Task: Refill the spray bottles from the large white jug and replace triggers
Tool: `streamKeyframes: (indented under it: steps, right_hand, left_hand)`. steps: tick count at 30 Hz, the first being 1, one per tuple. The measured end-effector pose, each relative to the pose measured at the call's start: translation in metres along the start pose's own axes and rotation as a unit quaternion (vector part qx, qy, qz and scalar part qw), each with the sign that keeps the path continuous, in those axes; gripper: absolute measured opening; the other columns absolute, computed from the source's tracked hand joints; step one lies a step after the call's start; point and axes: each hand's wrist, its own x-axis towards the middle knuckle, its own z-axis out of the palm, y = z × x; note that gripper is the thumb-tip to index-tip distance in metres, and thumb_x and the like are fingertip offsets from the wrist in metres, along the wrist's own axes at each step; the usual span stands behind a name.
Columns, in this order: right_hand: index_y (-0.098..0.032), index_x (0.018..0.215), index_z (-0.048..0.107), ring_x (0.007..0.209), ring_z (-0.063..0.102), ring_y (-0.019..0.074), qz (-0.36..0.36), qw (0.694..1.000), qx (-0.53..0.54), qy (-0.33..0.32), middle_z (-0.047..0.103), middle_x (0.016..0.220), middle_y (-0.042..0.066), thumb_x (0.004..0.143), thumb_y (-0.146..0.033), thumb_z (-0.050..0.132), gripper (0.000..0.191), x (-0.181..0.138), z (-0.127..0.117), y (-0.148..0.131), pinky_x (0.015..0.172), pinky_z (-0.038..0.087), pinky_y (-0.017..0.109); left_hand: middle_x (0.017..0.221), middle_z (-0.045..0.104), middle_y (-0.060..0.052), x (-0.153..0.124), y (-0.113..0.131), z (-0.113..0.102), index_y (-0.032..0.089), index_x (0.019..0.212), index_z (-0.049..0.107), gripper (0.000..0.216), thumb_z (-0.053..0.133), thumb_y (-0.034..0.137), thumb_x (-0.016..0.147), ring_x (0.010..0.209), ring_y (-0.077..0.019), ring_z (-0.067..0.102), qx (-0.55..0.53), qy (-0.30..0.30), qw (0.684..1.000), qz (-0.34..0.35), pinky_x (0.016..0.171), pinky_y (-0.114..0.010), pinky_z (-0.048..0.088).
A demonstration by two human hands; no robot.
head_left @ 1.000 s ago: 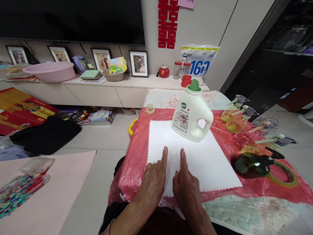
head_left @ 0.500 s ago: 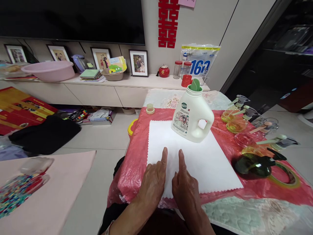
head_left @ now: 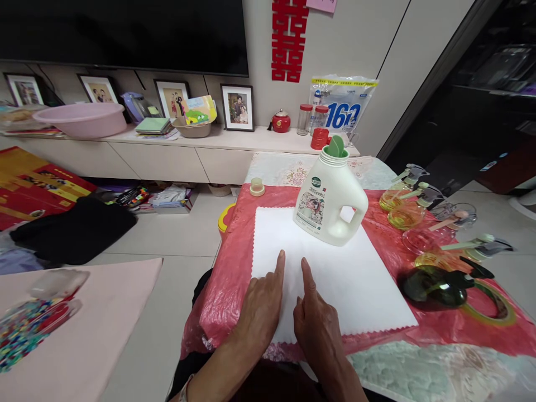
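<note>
On near part of white sheet (head_left: pixel 347 276) we rest both hands side by side. Left hand (head_left: pixel 259 310) and right hand (head_left: pixel 316 324) each point index finger forward, other fingers curled, pinching nothing. Sheet lies flat on red plastic cover (head_left: pixel 228 273). White detergent jug (head_left: pixel 329 201) stands upright on sheet's far edge. Spray bottles (head_left: pixel 408 206) lie to right.

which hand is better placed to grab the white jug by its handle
Probably the right hand: it rests on the white cloth nearer the jug, whose handle faces right. The left hand lies farther left.
</note>
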Motion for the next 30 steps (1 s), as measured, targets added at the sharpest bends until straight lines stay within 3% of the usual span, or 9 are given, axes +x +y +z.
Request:
streamKeyframes:
  steps: [4, 6, 9, 13, 17, 21, 25, 28, 30]
  right_hand:
    - [-0.005, 0.146, 0.048, 0.049, 0.049, 0.0079, -0.009, 0.999, 0.037, 0.030, 0.050, 0.066, -0.004, 0.104, -0.020, 0.041, 0.045, 0.015, -0.020, 0.010, 0.050, 0.043, 0.016]
    - [-0.007, 0.138, 0.054, 0.054, 0.048, 0.0059, -0.014, 0.995, 0.043, 0.089, 0.047, 0.068, -0.005, 0.106, -0.025, 0.049, 0.038, 0.031, -0.037, 0.018, 0.057, 0.044, 0.015]
    - [-0.011, 0.134, 0.058, 0.073, 0.054, 0.0079, -0.025, 0.986, 0.011, 0.167, 0.055, 0.084, 0.000, 0.106, -0.030, 0.053, 0.034, 0.060, -0.060, 0.038, 0.072, 0.048, 0.019]
    - [-0.013, 0.137, 0.059, 0.096, 0.059, 0.0171, 0.035, 0.978, -0.006, 0.206, 0.060, 0.114, 0.010, 0.101, -0.045, 0.055, 0.049, 0.100, -0.072, 0.079, 0.082, 0.053, 0.030]
    - [-0.009, 0.145, 0.053, 0.119, 0.052, 0.0291, 0.144, 0.972, 0.063, 0.172, 0.053, 0.131, 0.018, 0.078, -0.057, 0.061, 0.083, 0.137, -0.063, 0.117, 0.097, 0.051, 0.046]
    - [-0.010, 0.139, 0.058, 0.098, 0.060, 0.0260, 0.187, 0.963, 0.113, 0.155, 0.062, 0.119, 0.015, 0.070, -0.057, 0.058, 0.082, 0.163, -0.044, 0.135, 0.094, 0.050, 0.046]
    - [-0.013, 0.109, 0.069, 0.088, 0.058, 0.0225, 0.206, 0.950, 0.161, 0.171, 0.066, 0.102, 0.009, 0.066, -0.056, 0.057, 0.062, 0.178, -0.025, 0.138, 0.087, 0.049, 0.038]
    - [-0.010, 0.093, 0.066, 0.075, 0.053, 0.0181, 0.225, 0.933, 0.192, 0.207, 0.061, 0.083, 0.006, 0.064, -0.056, 0.058, 0.055, 0.182, -0.018, 0.139, 0.074, 0.047, 0.031]
    - [-0.010, 0.092, 0.063, 0.068, 0.049, 0.0145, 0.231, 0.920, 0.210, 0.236, 0.056, 0.076, 0.003, 0.065, -0.055, 0.058, 0.053, 0.181, -0.019, 0.140, 0.065, 0.043, 0.025]
  left_hand:
    - [0.113, 0.072, -0.013, 0.013, -0.018, 0.014, 0.015, 0.150, 0.040, 0.062, 0.042, 0.001, 0.090, 0.102, -0.0285, 0.068, 0.005, 0.054, 0.997, 0.051, 0.087, -0.045, 0.056]
    - [0.129, 0.068, -0.017, 0.019, -0.028, 0.027, 0.015, 0.144, 0.048, 0.053, 0.044, 0.005, 0.092, 0.120, -0.0329, 0.063, 0.009, 0.103, 0.992, 0.065, 0.098, -0.051, 0.054]
    - [0.135, 0.066, -0.017, 0.025, -0.035, 0.050, 0.016, 0.140, 0.052, 0.046, 0.048, 0.013, 0.094, 0.132, -0.0361, 0.057, 0.007, 0.148, 0.987, 0.056, 0.104, -0.055, 0.051]
    - [0.133, 0.068, -0.016, 0.024, -0.035, 0.068, 0.016, 0.134, 0.057, 0.038, 0.048, 0.017, 0.097, 0.133, -0.0352, 0.057, -0.014, 0.175, 0.984, 0.032, 0.107, -0.056, 0.049]
    - [0.131, 0.070, -0.016, 0.023, -0.034, 0.067, 0.015, 0.129, 0.062, 0.035, 0.048, 0.017, 0.097, 0.130, -0.0347, 0.060, -0.013, 0.186, 0.982, 0.033, 0.106, -0.055, 0.051]
    - [0.129, 0.071, -0.016, 0.024, -0.033, 0.062, 0.015, 0.126, 0.064, 0.034, 0.048, 0.016, 0.096, 0.127, -0.0335, 0.063, 0.013, 0.202, 0.979, 0.035, 0.103, -0.053, 0.054]
    - [0.127, 0.072, -0.015, 0.025, -0.032, 0.060, 0.014, 0.123, 0.065, 0.034, 0.048, 0.014, 0.094, 0.126, -0.0334, 0.063, 0.014, 0.207, 0.977, 0.037, 0.102, -0.053, 0.055]
    - [0.126, 0.073, -0.015, 0.026, -0.031, 0.059, 0.014, 0.122, 0.066, 0.033, 0.049, 0.014, 0.094, 0.125, -0.0335, 0.064, 0.009, 0.207, 0.978, 0.035, 0.102, -0.053, 0.056]
    - [0.125, 0.073, -0.015, 0.026, -0.030, 0.058, 0.014, 0.121, 0.066, 0.032, 0.049, 0.014, 0.094, 0.124, -0.0338, 0.064, 0.006, 0.203, 0.979, 0.035, 0.100, -0.053, 0.056]
